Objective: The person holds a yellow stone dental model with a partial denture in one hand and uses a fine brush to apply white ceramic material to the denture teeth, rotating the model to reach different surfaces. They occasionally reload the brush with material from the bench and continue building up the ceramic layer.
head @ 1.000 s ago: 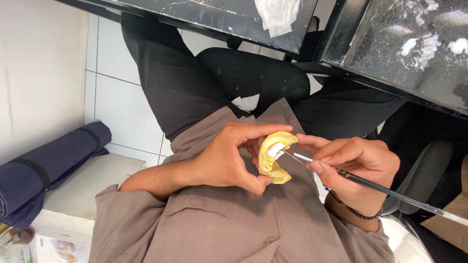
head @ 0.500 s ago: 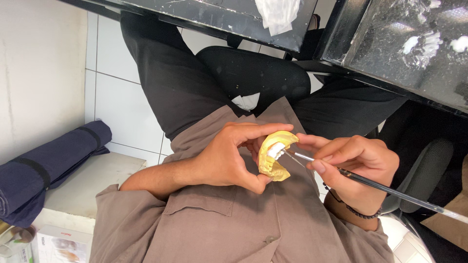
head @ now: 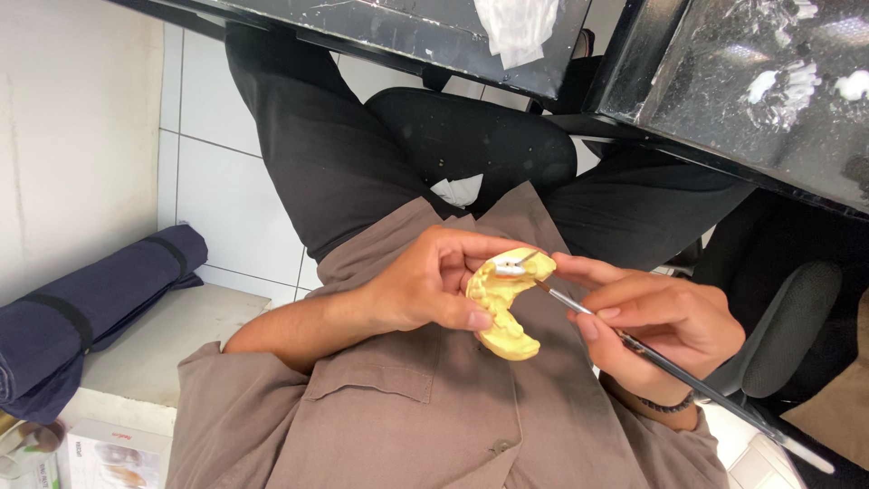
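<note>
Grip: left hand clasps the yellow cast, right hand pinches the brush; a slackened clasp risks dropping the cast onto the lap.

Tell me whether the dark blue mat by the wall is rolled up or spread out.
Rolled up. The dark blue mat lies as a thick bundle on the pale ledge, cinched by a black strap.

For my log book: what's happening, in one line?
left hand: holds yellow dental cast | right hand: thin brush, tip at cast's metal piece
</note>
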